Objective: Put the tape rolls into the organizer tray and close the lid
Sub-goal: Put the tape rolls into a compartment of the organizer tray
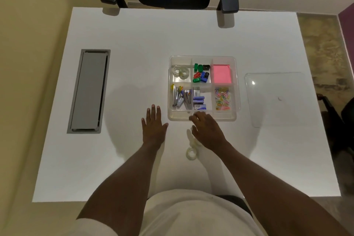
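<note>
Tape rolls (191, 153) lie on the worktop (115, 86) just under your right hand (207, 130), whose grasp you cannot tell. Your left hand (153, 126) rests flat, released, beside the organizer tray (202, 118).

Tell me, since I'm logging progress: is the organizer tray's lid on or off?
Off. The clear plastic lid lies flat on the white desk, right of the uncovered clear compartmented organizer tray.

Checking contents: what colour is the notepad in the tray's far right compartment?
Pink; the notepad shows clearly in the head view.
</note>
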The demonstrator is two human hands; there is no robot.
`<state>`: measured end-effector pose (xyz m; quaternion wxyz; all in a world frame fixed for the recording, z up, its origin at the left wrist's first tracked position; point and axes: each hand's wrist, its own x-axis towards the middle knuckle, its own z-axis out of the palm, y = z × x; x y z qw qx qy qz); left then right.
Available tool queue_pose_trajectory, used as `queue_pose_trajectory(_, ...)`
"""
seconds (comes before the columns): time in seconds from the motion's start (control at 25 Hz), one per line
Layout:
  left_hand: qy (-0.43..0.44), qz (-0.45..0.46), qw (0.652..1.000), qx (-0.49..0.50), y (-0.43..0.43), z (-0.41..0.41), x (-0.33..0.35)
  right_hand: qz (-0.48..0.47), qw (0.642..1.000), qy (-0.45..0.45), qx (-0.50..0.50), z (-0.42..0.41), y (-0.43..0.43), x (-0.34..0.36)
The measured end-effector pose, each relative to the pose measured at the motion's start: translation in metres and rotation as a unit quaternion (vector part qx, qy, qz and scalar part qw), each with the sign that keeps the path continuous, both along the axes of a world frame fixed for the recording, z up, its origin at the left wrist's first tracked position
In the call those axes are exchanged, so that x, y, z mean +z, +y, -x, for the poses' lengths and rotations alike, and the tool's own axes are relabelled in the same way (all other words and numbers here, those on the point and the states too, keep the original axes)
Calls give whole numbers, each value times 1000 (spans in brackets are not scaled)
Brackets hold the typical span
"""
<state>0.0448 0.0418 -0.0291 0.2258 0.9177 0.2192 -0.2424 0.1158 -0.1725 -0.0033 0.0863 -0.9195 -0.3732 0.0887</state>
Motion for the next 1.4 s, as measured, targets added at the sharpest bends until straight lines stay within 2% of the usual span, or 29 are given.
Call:
queue_pose_trajectory(0.16,1,11,1000,9,-8,10,2,56,988,141,8,23,-31,-4)
queue_pose_trajectory(0.24,2,11,1000,6,-8,16,3,80,981,179,15,28,-37,-6)
queue_pose_trajectory(0.48,3,7,1000,-17,-5,28,4,79,989,127,17,37,-38,-10)
queue_pose_trajectory(0.64,-7,-16,999,-31,-3,31,2,10,993,112,-16,31,-29,-1)
queue_pose_trajectory(0.84,-27,-4,1000,-11,2,9,7,-45,997,56,-15,3,-3,13)
queue_pose_trajectory(1.0,-2,6,1000,4,14,-10,7,-81,996,23,-23,-42,28,27)
queue_pose_trajectory(1.24,-12,7,1000,12,20,-8,-5,-150,979,70,-115,-114,80,40)
queue_pose_trajectory(1.4,-14,7,1000,18,20,-9,-10,-115,978,84,-152,-149,110,35)
